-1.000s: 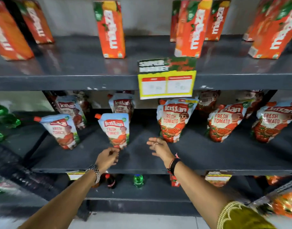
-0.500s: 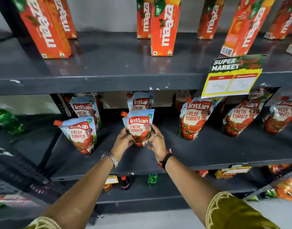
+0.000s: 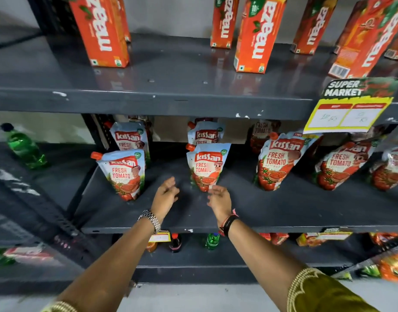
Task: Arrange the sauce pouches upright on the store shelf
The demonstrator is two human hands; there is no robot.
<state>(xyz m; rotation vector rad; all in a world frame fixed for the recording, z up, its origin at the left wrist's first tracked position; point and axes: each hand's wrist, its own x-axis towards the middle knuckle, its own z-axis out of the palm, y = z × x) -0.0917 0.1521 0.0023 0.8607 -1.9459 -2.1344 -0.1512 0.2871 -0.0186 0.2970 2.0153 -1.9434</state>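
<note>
Hovering just in front of the centre ketchup pouch (image 3: 207, 165), both hands are empty: the left hand (image 3: 165, 194) sits off the pouch's lower left with its fingers loosely curled around nothing, and the right hand (image 3: 219, 195) sits right below the pouch's bottom edge, fingers relaxed and spread, gripping nothing. Whether a right fingertip brushes the base I cannot tell; motion blur smears it. The pouch stands on the middle shelf (image 3: 283, 210), long axis vertical, orange spout up at its top left corner, label facing out. A second pouch (image 3: 205, 134) stands directly behind it.

The relation that matters now: the pouch lies straight ahead and slightly up from both grips, sitting between them, with the right hand the nearer of the two. If it needs one more nudge, my read is the right hand has the shorter reach.

To the left, another front pouch (image 3: 123, 173) leans a little, spout up, with one more (image 3: 131, 138) behind it. To the right, a larger pouch (image 3: 278, 162) tilts leftward under the yellow price tag (image 3: 346, 111), and further ones run off toward the edge. I'd judge the centre pouch done and the leaning neighbours next in line. Maaza cartons (image 3: 258, 34) line the shelf above.
</note>
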